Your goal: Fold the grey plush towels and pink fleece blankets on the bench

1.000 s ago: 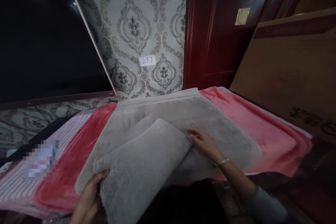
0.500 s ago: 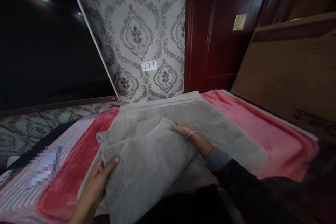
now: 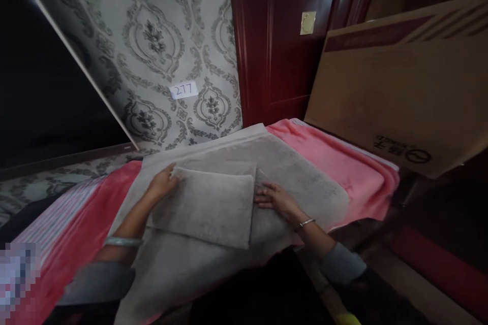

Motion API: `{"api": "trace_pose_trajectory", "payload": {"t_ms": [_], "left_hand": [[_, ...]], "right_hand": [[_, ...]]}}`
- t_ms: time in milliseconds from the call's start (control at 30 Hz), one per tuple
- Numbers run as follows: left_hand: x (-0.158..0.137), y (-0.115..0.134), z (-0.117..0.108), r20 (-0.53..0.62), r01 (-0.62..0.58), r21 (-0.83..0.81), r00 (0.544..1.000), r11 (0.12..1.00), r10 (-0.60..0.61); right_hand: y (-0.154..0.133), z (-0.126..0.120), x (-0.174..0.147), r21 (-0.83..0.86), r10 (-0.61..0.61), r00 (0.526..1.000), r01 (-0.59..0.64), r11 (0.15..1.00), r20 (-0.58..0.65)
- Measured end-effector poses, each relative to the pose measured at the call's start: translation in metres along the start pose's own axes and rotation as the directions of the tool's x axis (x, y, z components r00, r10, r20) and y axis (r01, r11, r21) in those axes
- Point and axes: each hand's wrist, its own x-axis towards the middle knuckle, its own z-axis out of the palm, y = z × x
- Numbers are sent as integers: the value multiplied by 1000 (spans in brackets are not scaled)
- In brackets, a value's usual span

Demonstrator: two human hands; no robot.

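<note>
A grey plush cloth (image 3: 213, 208), folded into a flat rectangle, lies on a larger grey cloth (image 3: 301, 167) spread below it. My left hand (image 3: 163, 183) is closed at the upper left corner of the folded cloth, its fingertips partly hidden by the fabric edge. At the right edge, my right hand (image 3: 277, 199) has its fingers stretched out and apart. Those fingertips are beside or lightly touching the cloth's edge; which one I cannot tell. A bracelet is on each wrist.
Pink plush fabric (image 3: 324, 155) shows right of the grey cloth, and red fabric (image 3: 110, 203) and striped fabric (image 3: 63, 213) on the left. A large cardboard box (image 3: 400, 81) stands at the right. A dark screen (image 3: 49, 76) and a patterned wall (image 3: 168, 20) are behind.
The grey cloth, loosely lifted before, now lies as a flatter, smaller folded rectangle. My left hand moved up to its far left corner; my right hand opened at its right edge. The view shifted right.
</note>
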Motion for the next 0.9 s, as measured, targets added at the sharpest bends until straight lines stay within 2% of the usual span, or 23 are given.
{"api": "trace_pose_trajectory", "payload": {"t_ms": [100, 233, 333, 400, 500, 767, 900], "left_hand": [[-9, 3, 48, 178, -174, 82, 971, 981, 157], [-32, 28, 98, 280, -459, 90, 863, 884, 420], [-44, 58, 120, 387, -520, 113, 808, 847, 444], [-51, 75, 129, 427, -497, 184, 817, 848, 387], [-61, 88, 138, 395, -463, 285, 854, 839, 337], [-65, 83, 140, 382, -486, 292, 849, 824, 365], [-65, 86, 139, 417, -479, 301, 844, 825, 338]], "right_hand": [[13, -12, -2, 19, -41, 999, 40, 999, 26], [17, -11, -4, -137, -87, 995, 92, 986, 38], [20, -6, -2, -263, -88, 996, 94, 960, 33], [21, -4, -1, -313, -90, 996, 94, 945, 29], [21, -2, 0, -357, -100, 995, 104, 928, 30], [3, 8, 24, -439, -181, 983, 159, 885, -8], [-18, 13, 43, -507, -152, 987, 155, 848, 48]]}}
